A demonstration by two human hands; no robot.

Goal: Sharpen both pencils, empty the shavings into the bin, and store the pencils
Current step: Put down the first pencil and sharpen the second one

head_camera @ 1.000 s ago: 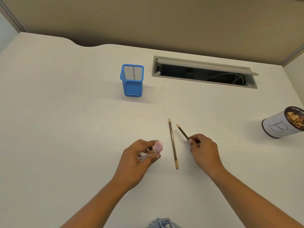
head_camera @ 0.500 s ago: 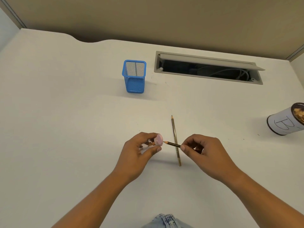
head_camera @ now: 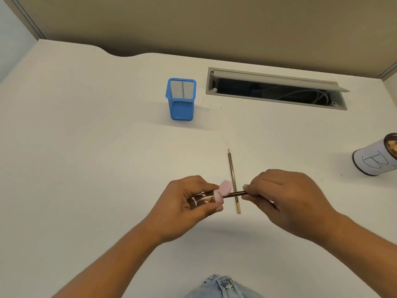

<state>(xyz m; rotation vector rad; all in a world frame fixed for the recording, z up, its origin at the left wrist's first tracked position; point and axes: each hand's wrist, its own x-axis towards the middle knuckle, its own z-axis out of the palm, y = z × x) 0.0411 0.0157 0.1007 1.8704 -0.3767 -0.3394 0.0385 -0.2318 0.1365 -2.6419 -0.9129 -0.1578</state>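
Observation:
My left hand (head_camera: 184, 205) grips a small sharpener (head_camera: 214, 195) with a clear barrel and a pink cap, held above the white desk. My right hand (head_camera: 283, 198) pinches a dark striped pencil (head_camera: 235, 193), whose tip is pushed into the pink end of the sharpener. A second pencil (head_camera: 233, 177) lies on the desk under the held one, its point facing away from me. A blue mesh pencil holder (head_camera: 181, 100) stands upright further back. At the right edge stands a white cylindrical bin (head_camera: 373, 161) marked with a letter B, shavings showing inside.
An open cable tray (head_camera: 277, 90) with wires is recessed into the desk (head_camera: 86, 158) at the back right. A beige partition runs behind the desk. Denim fabric (head_camera: 223, 287) shows at the bottom edge.
My right hand lifted the shorter pencil off the desk, swung it left across the lying pencil and pushed its tip into the sharpener. My left hand kept hold of the sharpener.

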